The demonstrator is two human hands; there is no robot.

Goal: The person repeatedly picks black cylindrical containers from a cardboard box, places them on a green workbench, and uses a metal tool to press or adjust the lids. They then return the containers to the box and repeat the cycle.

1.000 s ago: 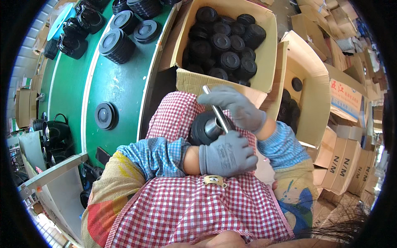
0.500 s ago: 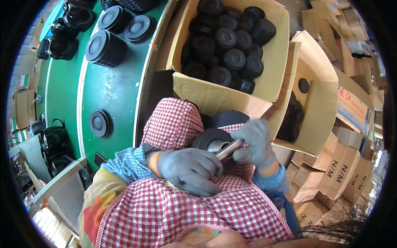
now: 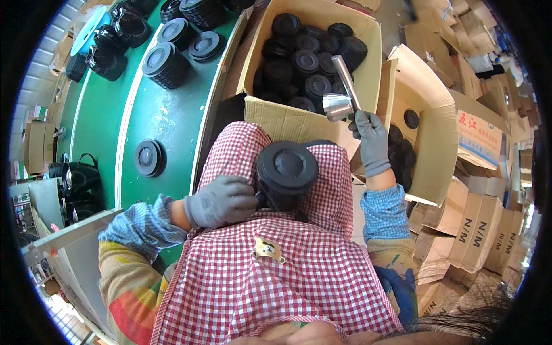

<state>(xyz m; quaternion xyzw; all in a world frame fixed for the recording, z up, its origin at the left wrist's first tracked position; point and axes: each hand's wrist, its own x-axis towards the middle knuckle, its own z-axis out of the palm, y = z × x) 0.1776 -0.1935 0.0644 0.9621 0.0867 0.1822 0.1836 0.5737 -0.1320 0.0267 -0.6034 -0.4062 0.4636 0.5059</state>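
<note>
My right hand [image 3: 371,138], in a grey glove, is raised at the right and closed round a shiny metal tool [image 3: 339,106]. The tool has a flared cup and a long tubular arm, which points up over the open carton. Between my knees stands a black round lid-like piece [image 3: 287,167], its ridged disc top facing up and its lower part in shadow. At its left side my left hand [image 3: 224,201], also gloved, has curled fingers touching or nearly touching it. What those fingers hold, if anything, is hidden.
An open carton [image 3: 305,121] of black round pieces stands beyond my knees. A second carton [image 3: 434,132] with more is at the right. On the green table [image 3: 167,126] at the left lie stacked black discs [image 3: 167,63], a lone disc [image 3: 148,158] and glossy black pots [image 3: 109,57].
My right hand has lifted the metal tool off my lap, up and away to the right. My left hand has let go of the tool and moved left. The black piece's disc top now shows.
</note>
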